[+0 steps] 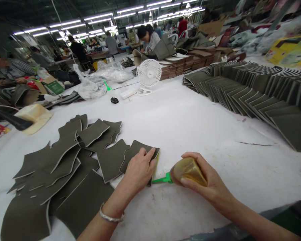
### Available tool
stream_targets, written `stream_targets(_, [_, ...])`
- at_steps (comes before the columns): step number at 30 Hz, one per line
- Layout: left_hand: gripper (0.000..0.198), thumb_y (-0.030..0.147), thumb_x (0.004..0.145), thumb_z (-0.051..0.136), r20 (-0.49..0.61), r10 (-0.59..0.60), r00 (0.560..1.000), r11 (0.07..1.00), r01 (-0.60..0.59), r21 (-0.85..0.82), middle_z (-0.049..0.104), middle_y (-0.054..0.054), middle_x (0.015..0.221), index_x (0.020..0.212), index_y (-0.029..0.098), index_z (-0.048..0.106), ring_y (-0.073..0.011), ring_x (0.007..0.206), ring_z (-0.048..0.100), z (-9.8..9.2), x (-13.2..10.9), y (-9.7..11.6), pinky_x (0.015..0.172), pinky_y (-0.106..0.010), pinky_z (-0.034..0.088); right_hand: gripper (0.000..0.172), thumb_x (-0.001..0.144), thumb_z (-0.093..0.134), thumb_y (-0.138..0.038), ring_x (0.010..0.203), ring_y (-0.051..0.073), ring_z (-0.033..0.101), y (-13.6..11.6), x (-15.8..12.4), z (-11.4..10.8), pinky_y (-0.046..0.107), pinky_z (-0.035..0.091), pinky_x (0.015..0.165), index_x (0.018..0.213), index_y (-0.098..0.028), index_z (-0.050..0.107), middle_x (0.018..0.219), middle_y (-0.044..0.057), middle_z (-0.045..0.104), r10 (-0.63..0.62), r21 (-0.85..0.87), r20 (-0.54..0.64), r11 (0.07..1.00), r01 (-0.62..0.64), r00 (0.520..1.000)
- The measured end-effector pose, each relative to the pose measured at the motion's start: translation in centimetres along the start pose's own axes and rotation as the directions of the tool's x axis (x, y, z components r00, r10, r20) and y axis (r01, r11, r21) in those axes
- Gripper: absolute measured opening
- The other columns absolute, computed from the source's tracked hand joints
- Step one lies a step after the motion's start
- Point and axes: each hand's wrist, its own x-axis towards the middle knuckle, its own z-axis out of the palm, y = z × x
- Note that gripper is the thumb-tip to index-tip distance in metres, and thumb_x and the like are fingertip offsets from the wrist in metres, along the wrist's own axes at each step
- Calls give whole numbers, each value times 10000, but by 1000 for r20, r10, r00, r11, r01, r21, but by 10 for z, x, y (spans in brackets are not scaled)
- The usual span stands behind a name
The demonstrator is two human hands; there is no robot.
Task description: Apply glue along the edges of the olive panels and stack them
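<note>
My left hand (pixel 139 169) presses down on a dark grey-green sheet piece (pixel 134 149), its index finger stretched toward the far right corner and its thumb near the edge. A yellowish strip shows along that piece's right edge. In my right hand (pixel 212 182) is a squeeze bottle (pixel 189 170) of amber liquid, tilted on its side. Its green nozzle (pixel 163 179) points left, with the tip at the near end of the strip; I cannot tell whether it touches. Left of my left hand, overlapping loose pieces (pixel 62 160) of the same material lie in a heap.
Rows of overlapping dark panels (pixel 243 95) line the table's right side. Farther back stand a white fan (pixel 149 73), brown stacks (pixel 178 67) and plastic bags (pixel 92 87). A cream block with a black handle (pixel 33 117) sits at left. Several people work beyond the white table (pixel 190 124).
</note>
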Motion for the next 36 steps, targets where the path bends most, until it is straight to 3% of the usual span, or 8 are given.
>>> stream_targets(9, [498,271,967,319,-8,-3,1000,1000,3,-27,559,-79,1034,1443,192,438,-237,897,643,1,-2,-2,814,-366,506,475,806,715,-487,763,210,585,2,11,-8,358,461,708,1177,-293,493,944,-1,585,-50,-72,-197,997,36,979])
stream_targets(16, [493,255,962,330,-4,-9,1000,1000,9,-18,562,-78,1036,1437,196,446,-239,896,638,2,0,-2,814,-363,501,535,810,705,-530,812,210,587,5,-4,1,337,467,731,1200,-278,439,939,-8,587,100,89,-18,991,-98,995])
stream_targets(20, [494,256,964,326,-8,-8,1000,1000,8,-14,558,-78,1040,1441,201,440,-238,907,635,3,1,-2,820,-360,496,539,797,716,-529,780,199,569,5,-2,-1,326,456,714,1188,-277,445,899,-20,573,100,73,-93,993,-93,991])
stream_targets(26, [498,261,964,324,10,-16,1000,999,16,-31,552,-76,1042,1446,204,432,-239,905,634,3,2,-2,822,-366,493,535,810,706,-528,832,206,581,9,-5,-1,335,459,755,1204,-291,432,958,-15,578,99,88,5,991,-100,995])
stream_targets(33, [495,267,962,314,13,-9,1000,998,10,-64,534,-58,1016,1436,228,450,-227,894,631,4,3,-3,820,-352,480,530,780,739,-521,775,203,537,18,41,-20,347,429,705,1177,-278,485,917,-12,551,-32,-5,-214,999,32,976])
stream_targets(36, [499,265,958,310,20,-15,1000,997,17,-75,532,-59,1007,1433,224,457,-227,901,632,3,3,-3,821,-342,473,538,774,753,-513,790,201,526,21,51,-25,348,423,714,1180,-276,492,952,-7,544,-82,2,-249,996,85,965])
